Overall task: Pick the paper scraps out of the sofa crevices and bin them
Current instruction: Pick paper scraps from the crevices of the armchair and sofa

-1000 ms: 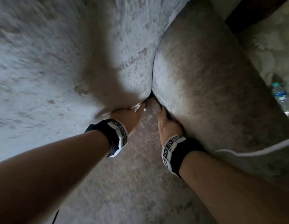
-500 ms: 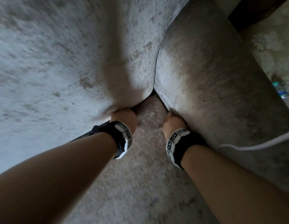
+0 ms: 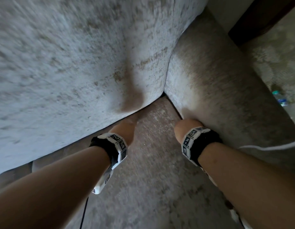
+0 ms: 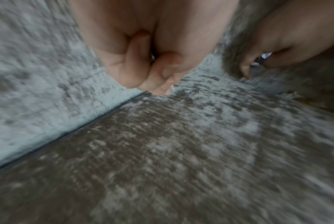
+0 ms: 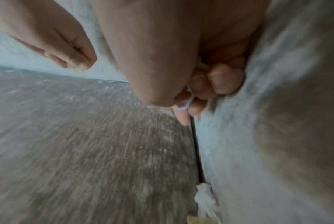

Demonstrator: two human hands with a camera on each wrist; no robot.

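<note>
My left hand [image 3: 125,128] rests on the grey sofa seat [image 3: 151,179], just under the back cushion [image 3: 77,71]. In the left wrist view its fingers [image 4: 156,68] are curled into a fist, and only a white sliver of paper scrap [image 4: 172,87] shows at the tips. My right hand [image 3: 186,128] lies against the armrest [image 3: 217,96]. Its curled fingers [image 5: 219,81] pinch a white paper scrap [image 5: 187,100]. Another white scrap [image 5: 205,197] sits wedged in the crevice between seat and armrest, with a yellow bit [image 5: 193,219] just below it.
A water bottle [image 3: 280,98] lies on the carpet to the right of the sofa. A white cable [image 3: 267,147] runs across the armrest. Dark furniture [image 3: 259,17] stands at the top right. No bin is in view.
Both hands have drawn back from the corner crevice toward me. The left hand's fingers, which showed a white scrap at their tips, have curled closed.
</note>
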